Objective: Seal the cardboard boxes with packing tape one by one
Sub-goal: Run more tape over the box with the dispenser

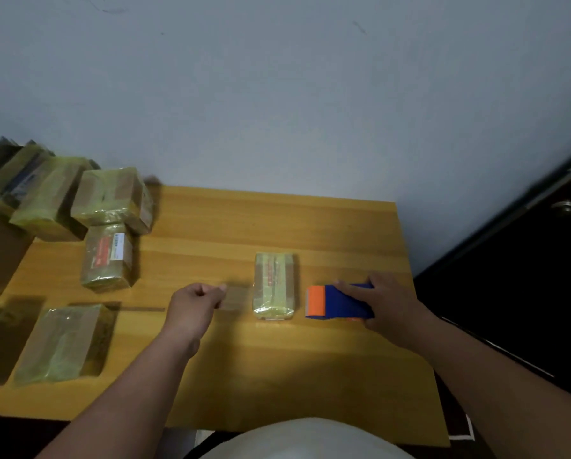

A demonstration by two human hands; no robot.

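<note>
Down in the head view, a wooden table point(327, 223) runs up to a pale wall point(277, 94). Near its middle, a narrow taped box point(273, 286) lies flat with its long axis running from 12 to 6 o'clock. At 3 o'clock of that box, just beside it, sits a blue and orange tape dispenser point(339, 301). The right hand point(382, 299) grips the dispenser from its 3 o'clock side, fingers curled over the blue body and the orange end pointing toward the box. At 9 o'clock of the box, the left hand point(196, 303) hovers above the table with its fingers curled in; it is blurred, and whether the fingertips pinch anything cannot be told.

Other wrapped boxes lie toward 9 and 10 o'clock. A labelled box point(108, 258) sits well apart from the left hand, a squarer box point(113, 198) stands just behind it, and more boxes point(29, 193) are heaped at the far left edge. A larger flat box point(63, 342) lies at 8 o'clock. A dark door point(526, 276) stands at 3 o'clock.
</note>
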